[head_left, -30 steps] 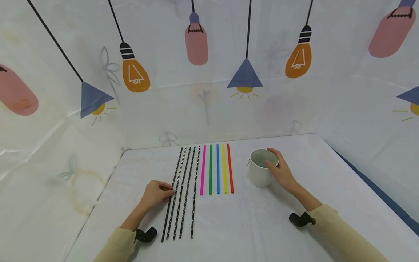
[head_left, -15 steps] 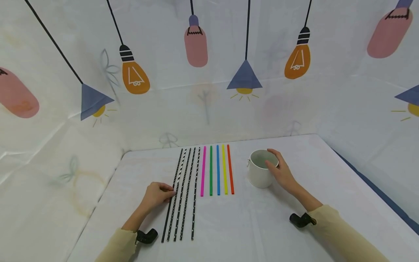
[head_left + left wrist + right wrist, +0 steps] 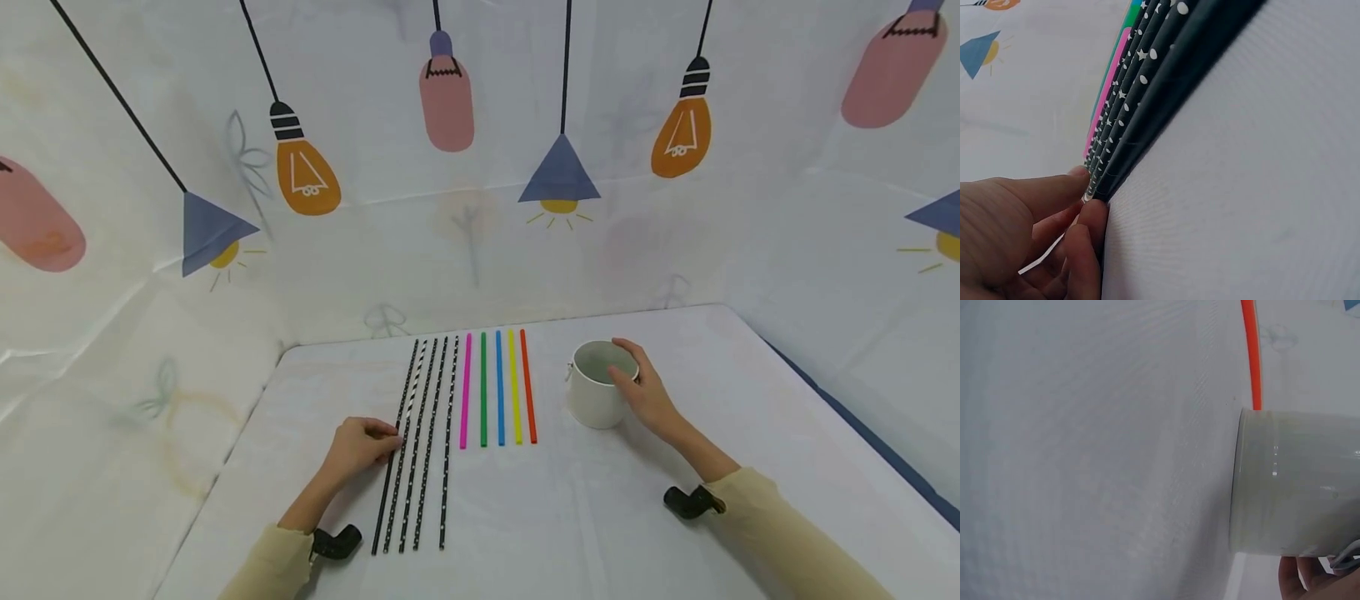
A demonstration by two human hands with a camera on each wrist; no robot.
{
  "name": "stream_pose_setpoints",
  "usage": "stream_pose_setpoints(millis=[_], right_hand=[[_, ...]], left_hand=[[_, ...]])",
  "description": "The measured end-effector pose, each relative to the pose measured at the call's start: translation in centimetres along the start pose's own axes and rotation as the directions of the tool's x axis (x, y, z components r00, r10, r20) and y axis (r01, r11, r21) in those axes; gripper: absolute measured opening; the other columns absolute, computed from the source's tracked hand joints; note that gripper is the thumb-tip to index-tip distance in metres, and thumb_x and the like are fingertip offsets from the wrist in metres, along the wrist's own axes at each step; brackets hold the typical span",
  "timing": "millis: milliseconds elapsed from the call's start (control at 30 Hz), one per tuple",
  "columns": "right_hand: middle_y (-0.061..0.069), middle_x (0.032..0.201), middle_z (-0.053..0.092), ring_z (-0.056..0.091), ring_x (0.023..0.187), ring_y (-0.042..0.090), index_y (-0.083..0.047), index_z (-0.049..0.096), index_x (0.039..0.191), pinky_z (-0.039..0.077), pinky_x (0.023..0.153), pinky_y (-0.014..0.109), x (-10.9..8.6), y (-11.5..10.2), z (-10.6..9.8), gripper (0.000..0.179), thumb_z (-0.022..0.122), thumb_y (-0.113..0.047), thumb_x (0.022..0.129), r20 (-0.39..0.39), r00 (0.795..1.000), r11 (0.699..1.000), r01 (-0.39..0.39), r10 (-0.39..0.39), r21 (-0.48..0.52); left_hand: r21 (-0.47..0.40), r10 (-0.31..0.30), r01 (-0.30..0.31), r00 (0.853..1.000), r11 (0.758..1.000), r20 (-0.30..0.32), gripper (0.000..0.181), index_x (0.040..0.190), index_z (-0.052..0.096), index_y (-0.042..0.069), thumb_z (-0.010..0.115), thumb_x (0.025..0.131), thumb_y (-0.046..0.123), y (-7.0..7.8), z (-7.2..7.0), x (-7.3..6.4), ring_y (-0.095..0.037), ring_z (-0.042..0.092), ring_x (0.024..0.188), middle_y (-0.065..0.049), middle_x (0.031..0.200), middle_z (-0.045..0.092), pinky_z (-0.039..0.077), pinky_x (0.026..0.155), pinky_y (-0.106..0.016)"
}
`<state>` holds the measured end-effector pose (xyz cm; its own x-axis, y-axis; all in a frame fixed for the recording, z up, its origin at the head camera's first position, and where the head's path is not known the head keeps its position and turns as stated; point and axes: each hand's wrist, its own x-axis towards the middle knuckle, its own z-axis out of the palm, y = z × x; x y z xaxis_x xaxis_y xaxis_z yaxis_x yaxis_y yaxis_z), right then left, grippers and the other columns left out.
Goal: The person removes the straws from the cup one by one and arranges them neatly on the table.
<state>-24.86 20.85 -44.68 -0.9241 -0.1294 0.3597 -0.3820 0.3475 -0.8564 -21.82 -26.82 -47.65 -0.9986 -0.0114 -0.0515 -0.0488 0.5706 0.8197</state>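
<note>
Black patterned straws lie in lines on the white table, among them a plain black straw (image 3: pixel 1160 112), a dotted straw (image 3: pixel 1143 79) and a striped straw (image 3: pixel 416 387). My left hand (image 3: pixel 362 442) is at the leftmost lines, about halfway along; in the left wrist view thumb and fingertips pinch at the end of the plain black straw. The fingers partly hide that spot. At the right stands a small white pail (image 3: pixel 592 406), upright with its mouth up. My right hand (image 3: pixel 651 404) grips its rim from the right, thumb on the near side, fingers at the far side.
Between the black straws and the pail lie pink (image 3: pixel 466 392), green (image 3: pixel 483 392), blue (image 3: pixel 500 392), yellow (image 3: pixel 515 387) and red (image 3: pixel 528 387) straws, side by side. White sheeting printed with lamps (image 3: pixel 561 171) hangs behind the table's back edge.
Both hands, the straws and the pail stay in place; the head view shifts only very slightly.
</note>
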Motion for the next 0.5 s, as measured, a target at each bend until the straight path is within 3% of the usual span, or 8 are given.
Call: stream_pose_setpoints(millis=[100, 367, 500], right_hand=[[0.023, 0.145, 0.035, 0.037, 0.129, 0.04, -0.004, 0.027, 0.149, 0.035, 0.098, 0.054, -0.22, -0.12, 0.08, 0.053, 0.048, -0.02, 0.103, 0.008, 1.0, 1.0, -0.011, 0.011, 0.001], [0.022, 0.144, 0.038, 0.04, 0.127, 0.036, -0.004, 0.028, 0.149, 0.037, 0.096, 0.038, 0.03, -0.21, -0.05, 0.053, 0.048, -0.02, 0.103, 0.0, 1.0, 1.0, -0.011, 0.011, -0.007], [0.021, 0.144, 0.037, 0.039, 0.128, 0.035, -0.006, 0.028, 0.149, 0.037, 0.097, 0.041, 0.08, -0.1, -0.12, 0.053, 0.048, -0.023, 0.103, 0.012, 1.0, 1.0, -0.027, 0.027, -0.008]], left_hand=[[-0.005, -0.014, 0.014, 1.0, 1.0, 0.006, 0.015, 0.092, 0.074, 0.004, 0.079, 0.082, 0.014, -0.16, -0.02, -0.27, -0.019, 0.062, 0.058, -0.004, 0.072, 0.067, 0.052, 0.052, -0.03], [0.009, 0.024, -0.024, 1.0, 1.0, -0.005, 0.012, 0.092, 0.074, 0.003, 0.076, 0.085, 0.012, -0.02, -0.29, -0.38, -0.018, 0.061, 0.057, -0.004, 0.069, 0.065, 0.05, 0.05, -0.03], [0.0, 0.01, -0.01, 1.0, 1.0, -0.007, 0.01, 0.093, 0.074, 0.003, 0.075, 0.086, 0.011, -0.03, -0.48, -0.4, -0.018, 0.062, 0.058, -0.004, 0.072, 0.065, 0.051, 0.051, -0.03]])
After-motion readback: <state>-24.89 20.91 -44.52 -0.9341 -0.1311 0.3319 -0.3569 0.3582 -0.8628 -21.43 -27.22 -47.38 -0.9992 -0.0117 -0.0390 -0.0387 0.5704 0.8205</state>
